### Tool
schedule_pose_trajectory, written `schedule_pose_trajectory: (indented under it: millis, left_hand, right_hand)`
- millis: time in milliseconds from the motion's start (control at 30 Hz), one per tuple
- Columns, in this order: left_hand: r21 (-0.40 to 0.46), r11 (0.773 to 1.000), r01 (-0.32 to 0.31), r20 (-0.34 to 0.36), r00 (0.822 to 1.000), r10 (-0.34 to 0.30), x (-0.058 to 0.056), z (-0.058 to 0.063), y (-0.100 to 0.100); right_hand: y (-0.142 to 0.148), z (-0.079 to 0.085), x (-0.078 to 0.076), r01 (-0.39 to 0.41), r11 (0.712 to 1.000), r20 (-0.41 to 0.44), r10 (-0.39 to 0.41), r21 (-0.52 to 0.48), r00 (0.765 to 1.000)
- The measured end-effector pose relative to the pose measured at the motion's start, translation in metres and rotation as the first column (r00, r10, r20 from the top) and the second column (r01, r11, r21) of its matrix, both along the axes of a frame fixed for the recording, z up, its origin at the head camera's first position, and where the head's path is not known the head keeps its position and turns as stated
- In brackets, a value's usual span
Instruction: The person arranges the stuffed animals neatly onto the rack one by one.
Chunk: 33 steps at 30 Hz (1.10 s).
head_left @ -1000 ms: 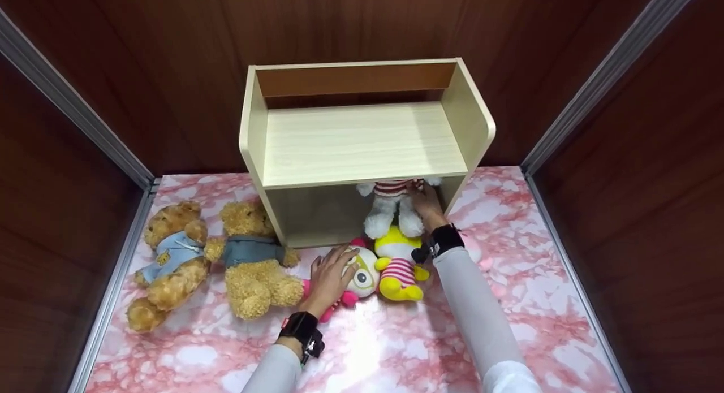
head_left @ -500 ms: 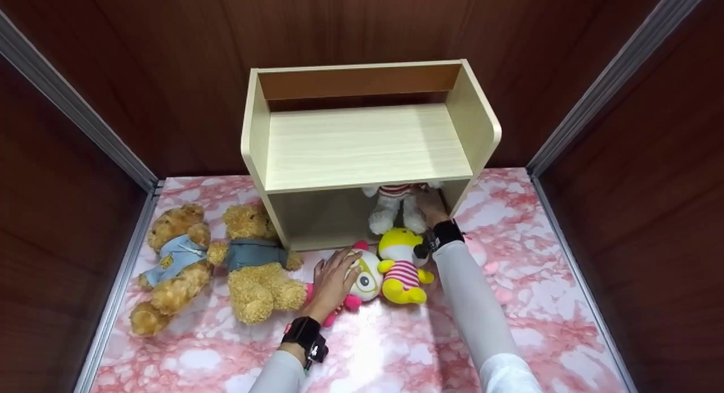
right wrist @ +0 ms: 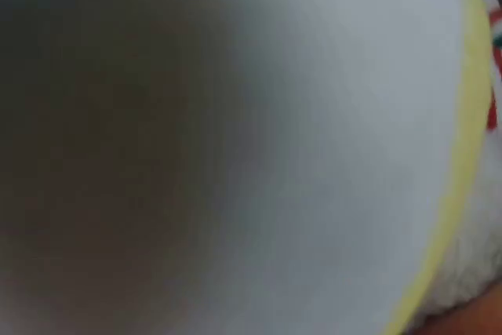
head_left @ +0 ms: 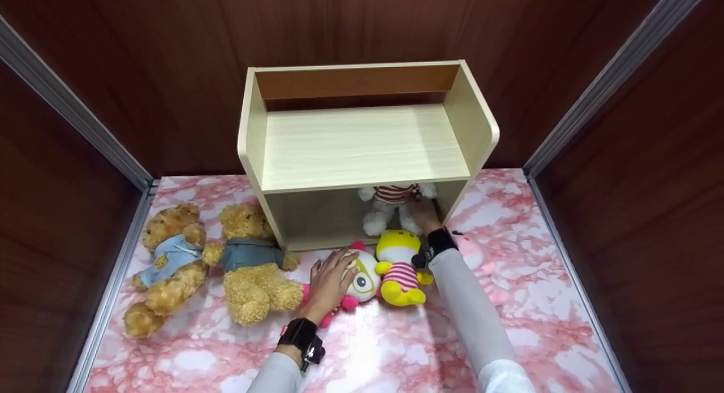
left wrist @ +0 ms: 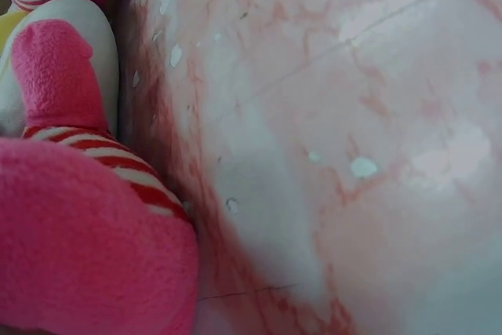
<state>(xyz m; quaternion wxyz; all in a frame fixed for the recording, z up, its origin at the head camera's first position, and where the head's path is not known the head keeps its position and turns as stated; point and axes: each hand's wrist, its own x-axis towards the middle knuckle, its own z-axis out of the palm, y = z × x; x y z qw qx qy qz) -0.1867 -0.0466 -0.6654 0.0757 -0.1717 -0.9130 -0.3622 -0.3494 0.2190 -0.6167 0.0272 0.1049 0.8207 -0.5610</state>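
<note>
white plush toy [head_left: 390,196] at right hand [head_left: 423,212]

Dark reddish-brown wood-grain panels on three sides: back wall [head_left: 362,20], left wall [head_left: 51,229], right wall [head_left: 639,229]. Grey metal strips [head_left: 73,110] along both corners and side bottom edges. Base surface [head_left: 186,359] pink-white marbled, glossy; bright glare front centre, thin seam lines in left wrist view. Pale two-level shelf unit [head_left: 362,147] near back wall, lower level shadowed.

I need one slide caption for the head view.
Right grip at a white plush inside the shelf, left grip on a pink plush.
</note>
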Motion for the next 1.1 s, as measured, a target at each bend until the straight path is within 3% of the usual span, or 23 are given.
schedule_pose_trajectory:
  millis: [133, 233, 300, 467, 567, 700, 767, 833, 1000, 1100]
  left_hand:
    - [-0.001, 1.0, -0.013, 0.002, 1.0, 0.013, -0.001, -0.001, 0.0]
    - [0.008, 1.0, -0.022, -0.009, 1.0, 0.022, -0.001, -0.002, 0.0]
    - [0.014, 1.0, -0.02, -0.024, 1.0, 0.02, -0.001, -0.002, 0.0]
    - [0.021, 1.0, -0.017, -0.06, 0.998, 0.018, -0.001, -0.003, 0.001]
    - [0.026, 1.0, -0.017, -0.05, 0.999, 0.019, -0.001, -0.003, 0.002]
    - [0.021, 1.0, -0.014, -0.039, 0.999, 0.015, 0.001, -0.003, 0.002]
    - [0.018, 1.0, -0.013, -0.042, 0.999, 0.013, 0.002, -0.003, 0.003]
    - [0.019, 1.0, -0.008, -0.038, 0.999, 0.009, 0.003, -0.003, 0.003]
    - [0.008, 1.0, -0.003, -0.038, 0.999, 0.003, 0.003, -0.002, 0.004]
    - [-0.004, 1.0, -0.015, -0.039, 0.999, 0.015, 0.003, 0.0, 0.003]
  right_hand:
    - [-0.006, 0.01, 0.022, -0.025, 0.983, -0.141, 0.052, 0.182, 0.989]
    - [-0.008, 0.022, 0.043, -0.029, 0.926, -0.208, 0.115, 0.377, 0.971]
    - [-0.008, 0.03, 0.057, -0.032, 0.855, -0.216, 0.167, 0.517, 0.962]
    - [-0.003, 0.037, 0.083, -0.057, 0.625, -0.185, 0.315, 0.779, 0.931]
    - [0.002, 0.032, 0.088, -0.051, 0.556, -0.194, 0.373, 0.83, 0.908]
    - [0.011, 0.022, 0.087, 0.007, 0.507, -0.235, 0.386, 0.862, 0.892]
    - [0.015, 0.016, 0.086, 0.034, 0.494, -0.253, 0.384, 0.869, 0.888]
    - [0.02, 0.012, 0.086, 0.049, 0.508, -0.274, 0.38, 0.86, 0.883]
    - [0.026, 0.009, 0.09, 0.067, 0.629, -0.369, 0.365, 0.775, 0.855]
    - [0.028, 0.01, 0.095, 0.071, 0.677, -0.413, 0.359, 0.732, 0.837]
